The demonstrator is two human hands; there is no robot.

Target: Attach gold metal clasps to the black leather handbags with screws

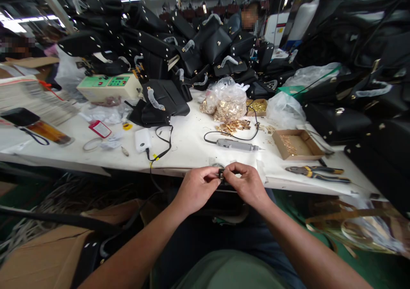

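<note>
At the table's front edge, my left hand [199, 187] and my right hand [245, 182] meet, fingertips pinched together. Between them is a small black strap-like piece [221, 173]; its exact kind is too small to make out. Just beyond the hands lies a grey electric screwdriver [235, 144] with a black cord, its bit pointing right. Behind it is a loose pile of gold metal fittings [233, 126]. To the right of my right hand rest pliers [317, 173] with black and yellow handles.
A shallow cardboard box [299, 146] holds small gold parts. Bags of fittings [229, 101] stand farther back. On the left are a white power bank [142, 140], a bottle [38, 126] and a control box [110, 87]. Black handbags [166, 101] are heaped behind; a person [245, 18] is beyond.
</note>
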